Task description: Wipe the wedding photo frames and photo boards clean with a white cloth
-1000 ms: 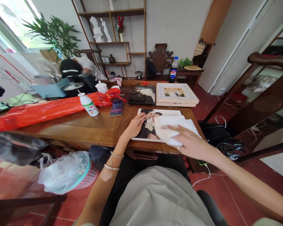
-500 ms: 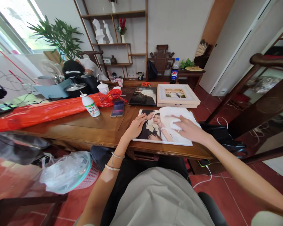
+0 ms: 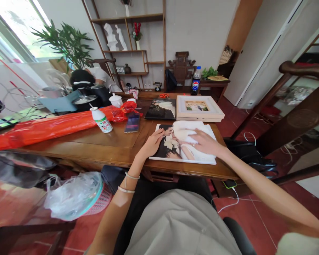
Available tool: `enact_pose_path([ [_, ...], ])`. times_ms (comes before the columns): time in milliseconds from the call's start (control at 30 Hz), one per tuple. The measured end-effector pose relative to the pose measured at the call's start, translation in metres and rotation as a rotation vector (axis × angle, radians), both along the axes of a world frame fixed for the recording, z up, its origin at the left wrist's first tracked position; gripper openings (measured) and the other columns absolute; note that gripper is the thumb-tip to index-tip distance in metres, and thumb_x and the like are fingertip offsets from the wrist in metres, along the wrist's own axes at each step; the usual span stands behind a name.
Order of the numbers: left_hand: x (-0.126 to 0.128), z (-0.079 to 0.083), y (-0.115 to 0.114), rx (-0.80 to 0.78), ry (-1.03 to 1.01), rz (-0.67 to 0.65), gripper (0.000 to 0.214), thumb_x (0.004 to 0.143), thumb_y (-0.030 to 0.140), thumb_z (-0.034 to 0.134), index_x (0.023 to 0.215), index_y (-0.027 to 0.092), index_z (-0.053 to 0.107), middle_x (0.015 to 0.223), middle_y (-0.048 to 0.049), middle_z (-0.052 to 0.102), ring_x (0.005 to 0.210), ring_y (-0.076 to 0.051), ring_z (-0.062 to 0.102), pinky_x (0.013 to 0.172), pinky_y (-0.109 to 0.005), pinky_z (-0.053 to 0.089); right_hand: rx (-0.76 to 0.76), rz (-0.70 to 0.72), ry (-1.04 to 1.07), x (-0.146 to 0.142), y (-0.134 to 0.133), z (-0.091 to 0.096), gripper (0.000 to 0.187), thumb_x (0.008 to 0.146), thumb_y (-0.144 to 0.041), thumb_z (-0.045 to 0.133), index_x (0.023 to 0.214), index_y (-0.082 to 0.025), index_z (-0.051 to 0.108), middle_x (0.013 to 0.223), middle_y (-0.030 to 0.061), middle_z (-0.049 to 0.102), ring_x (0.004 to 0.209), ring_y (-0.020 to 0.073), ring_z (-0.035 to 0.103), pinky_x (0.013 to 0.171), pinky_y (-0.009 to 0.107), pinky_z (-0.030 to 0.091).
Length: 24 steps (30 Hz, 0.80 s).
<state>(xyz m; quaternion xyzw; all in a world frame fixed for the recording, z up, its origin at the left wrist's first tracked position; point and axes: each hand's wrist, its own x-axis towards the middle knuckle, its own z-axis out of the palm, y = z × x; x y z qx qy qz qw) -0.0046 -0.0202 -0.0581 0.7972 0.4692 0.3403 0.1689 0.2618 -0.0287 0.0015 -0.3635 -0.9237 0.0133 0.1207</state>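
A photo album (image 3: 166, 147) with a couple's picture on its cover lies near the table's front edge. My left hand (image 3: 154, 141) rests on its left side, fingers stretched out flat and holding nothing. A white cloth (image 3: 183, 131) covers the upper right part of the cover and hides one of the pictured faces. My right hand (image 3: 203, 141) holds the cloth against the cover, the fingers partly sunk in its folds.
Behind the album lie a dark album (image 3: 161, 108) and a white framed box (image 3: 200, 108). A phone (image 3: 132, 123), a white bottle (image 3: 101, 120) and a red plastic-wrapped bundle (image 3: 55, 124) are leftward. A cola bottle (image 3: 196, 81) stands at the back. A basket (image 3: 98, 202) sits below.
My right hand has slid the white cloth leftward over the cover, onto the pictured faces. My left hand has stayed in place on the album.
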Motion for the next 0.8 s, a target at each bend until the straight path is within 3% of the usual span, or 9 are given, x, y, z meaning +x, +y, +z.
enact_pose_path([
  [100,0.001,0.001,-0.001,-0.002,0.004,0.001,0.041,0.095,0.026,0.032,0.127,0.015,0.054,0.141,-0.01,0.046,0.134,-0.019,0.038,0.114,-0.038,0.027,0.014,-0.059,0.011,-0.003,0.033,-0.001,0.03,0.091,-0.026,0.043,0.11,-0.016,0.064,0.123,0.011,0.062,0.12,0.0307,0.05,0.104,0.05,0.031],
  [200,0.001,0.0,-0.001,0.001,0.005,0.003,0.041,0.095,0.026,0.032,0.126,0.015,0.055,0.141,-0.0101,0.046,0.133,-0.02,0.039,0.114,-0.038,0.027,0.021,-0.056,0.003,-0.008,0.028,-0.001,0.032,0.088,-0.019,0.043,0.114,-0.015,0.062,0.127,0.0115,0.059,0.127,0.03,0.044,0.105,0.05,0.03],
  [333,0.001,-0.002,0.002,0.013,0.001,0.004,0.042,0.095,0.027,0.031,0.126,0.011,0.055,0.14,-0.013,0.046,0.133,-0.021,0.039,0.114,-0.037,0.027,-0.012,0.011,-0.032,-0.019,-0.031,-0.003,0.034,0.077,-0.009,0.048,0.103,-0.016,0.068,0.135,0.0152,0.051,0.135,0.0317,0.032,0.105,0.056,0.026],
  [433,0.0,-0.005,0.004,0.026,0.0,-0.012,0.042,0.094,0.026,0.032,0.126,0.01,0.055,0.141,-0.0138,0.046,0.134,-0.022,0.038,0.114,-0.04,0.028,-0.075,0.1,-0.041,-0.029,-0.082,-0.003,0.041,0.069,-0.007,0.052,0.103,-0.019,0.069,0.148,0.012,0.036,0.138,0.0325,0.025,0.107,0.058,0.022],
  [533,-0.001,-0.006,0.005,0.034,-0.002,-0.03,0.042,0.094,0.025,0.031,0.126,0.011,0.054,0.141,-0.0126,0.046,0.134,-0.022,0.038,0.113,-0.04,0.028,-0.099,0.145,-0.043,-0.034,-0.101,-0.003,0.039,0.067,-0.009,0.055,0.103,-0.017,0.069,0.15,0.012,0.033,0.139,0.0321,0.022,0.11,0.057,0.019],
  [633,-0.001,-0.005,0.004,0.037,0.005,-0.029,0.042,0.094,0.024,0.031,0.126,0.01,0.055,0.14,-0.0135,0.046,0.134,-0.021,0.039,0.113,-0.038,0.028,-0.068,0.106,-0.034,-0.035,-0.074,-0.002,0.043,0.069,-0.008,0.053,0.109,-0.018,0.067,0.144,0.0127,0.042,0.137,0.0294,0.028,0.109,0.054,0.023],
  [800,0.0,-0.003,0.002,0.032,0.011,-0.009,0.041,0.095,0.025,0.032,0.126,0.011,0.055,0.141,-0.0134,0.046,0.133,-0.021,0.039,0.113,-0.039,0.028,0.013,-0.08,-0.09,-0.034,0.01,0.002,0.036,0.082,-0.014,0.048,0.115,-0.015,0.063,0.131,0.0158,0.055,0.13,0.0304,0.04,0.102,0.05,0.033],
])
